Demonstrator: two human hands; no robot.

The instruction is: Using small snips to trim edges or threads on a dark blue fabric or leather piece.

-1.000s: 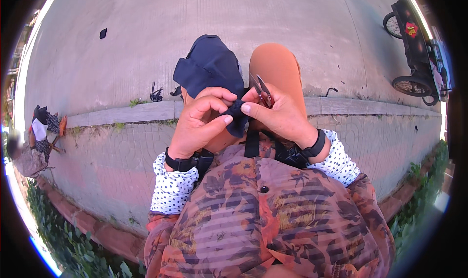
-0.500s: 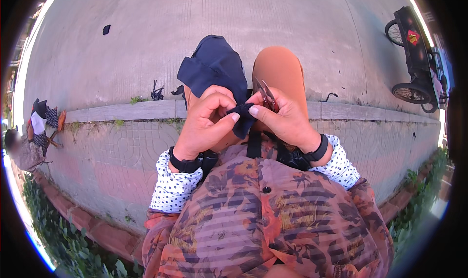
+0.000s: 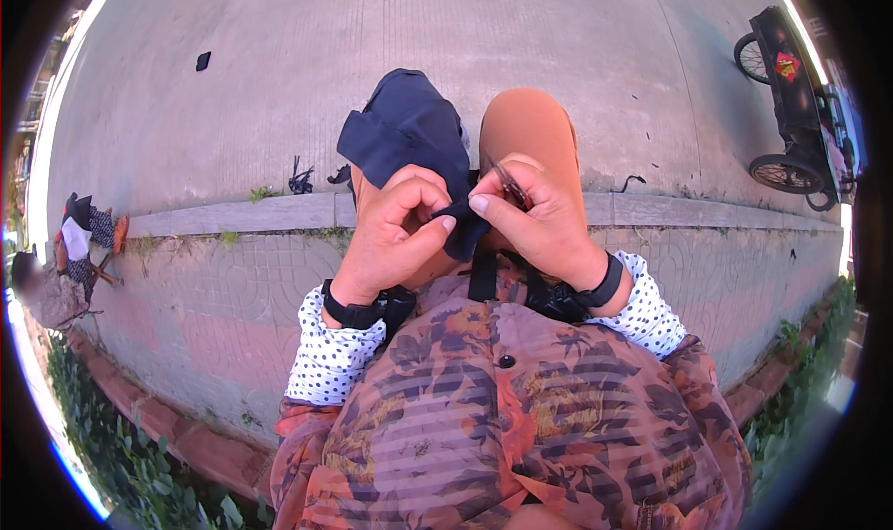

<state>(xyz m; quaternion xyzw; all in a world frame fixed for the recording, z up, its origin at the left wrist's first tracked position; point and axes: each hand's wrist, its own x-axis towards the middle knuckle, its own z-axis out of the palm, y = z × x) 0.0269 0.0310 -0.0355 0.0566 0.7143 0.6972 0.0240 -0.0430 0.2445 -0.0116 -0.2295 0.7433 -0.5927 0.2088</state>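
Observation:
A navy cloth [image 3: 405,130] lies draped over my left knee, and part of it reaches between my hands. My left hand [image 3: 395,223] is closed on this cloth, pinching it between thumb and fingers. Facing it, my right hand [image 3: 530,216] has its thumb and forefinger pressed together at the cloth's other edge. A pair of small pointed thread snips [image 3: 512,188] is tucked within the right hand, blades pointing up and away from me; the fingers partly hide them. Whatever lies right between the right fingertips is too small to make out.
Dark scraps [image 3: 300,175] lie by the kerb [image 3: 270,216], and a small black piece [image 3: 203,60] lies farther off on the pavement. At the far right stands a black cargo tricycle [image 3: 786,102]. Another person [image 3: 51,293] sits at the far left. Plants [image 3: 121,446] grow behind a low brick border.
The blades of the snips have tipped lower and show less in my right hand. My right fingertips have shifted slightly along the cloth. My left hand keeps its place.

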